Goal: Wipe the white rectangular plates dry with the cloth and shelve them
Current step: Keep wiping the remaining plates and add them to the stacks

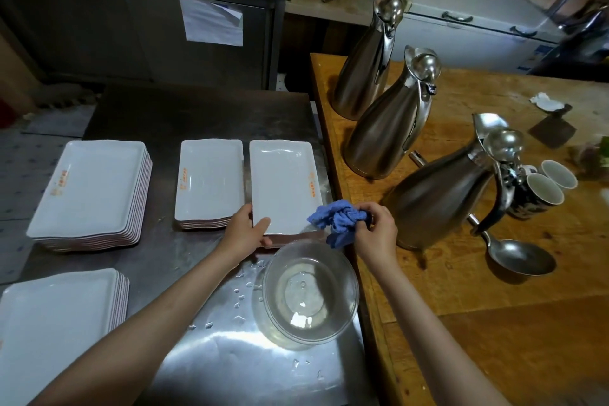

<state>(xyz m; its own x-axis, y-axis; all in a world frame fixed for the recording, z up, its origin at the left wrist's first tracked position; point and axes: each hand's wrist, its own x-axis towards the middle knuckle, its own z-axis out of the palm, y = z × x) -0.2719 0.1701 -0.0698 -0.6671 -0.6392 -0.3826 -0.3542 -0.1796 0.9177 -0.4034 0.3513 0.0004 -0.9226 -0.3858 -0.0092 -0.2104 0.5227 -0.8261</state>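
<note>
Steel counter fills my view, four stacks of white plates on it. My left hand grips the near edge of the top plate of the rightmost stack, thumb on top. My right hand pinches the bunched blue cloth beside it.

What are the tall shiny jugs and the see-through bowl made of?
The jugs look like brushed stainless steel: grey, with soft reflections and mirror-bright lids. The bowl is clear, since the counter shows through it; glass or plastic, I cannot tell.
</note>
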